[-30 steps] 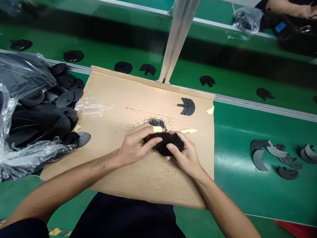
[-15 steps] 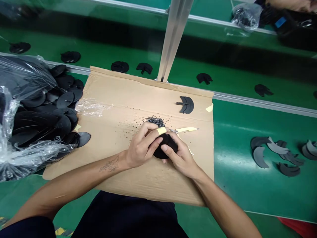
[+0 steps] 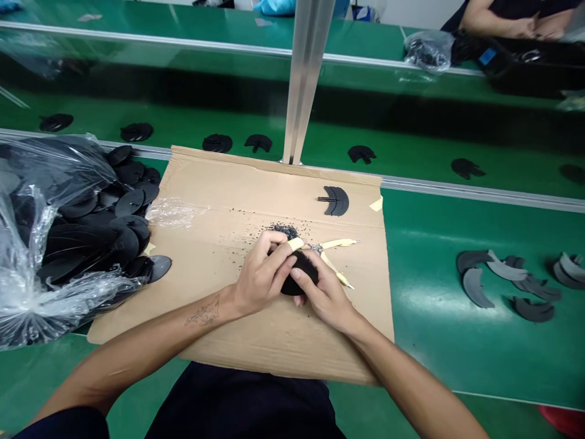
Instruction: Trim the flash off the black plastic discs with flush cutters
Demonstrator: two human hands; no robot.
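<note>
A dark, rounded black plastic part [image 3: 299, 279] is held between both hands over the cardboard. My left hand [image 3: 265, 268] grips its left side with bent fingers; yellow tape wraps one fingertip. My right hand [image 3: 329, 292] is closed round the right side, thumb on top. The fingers hide much of the part. Just beyond them lie yellow-handled nippers [image 3: 340, 242], with their handles spread. A heap of small black trimmings [image 3: 284, 230] sits by my left fingers. Farther back on the cardboard rests a black crescent-shaped part with a stem [image 3: 336, 201].
Cardboard [image 3: 237, 341] covers the green bench [image 3: 425, 341]. Many black discs [image 3: 130, 202] spill from a clear plastic bag [image 3: 27, 305] at left. Grey and black crescent pieces [image 3: 478, 286] lie at right. A metal post [image 3: 304, 85] stands behind; more parts rest on the belt. Another person's hands [image 3: 525, 27] show top right.
The camera view has tilted up slightly, bringing the other person's hands into sight. Both my hands stay closed on the black part, which has turned a little; more of the nippers shows.
</note>
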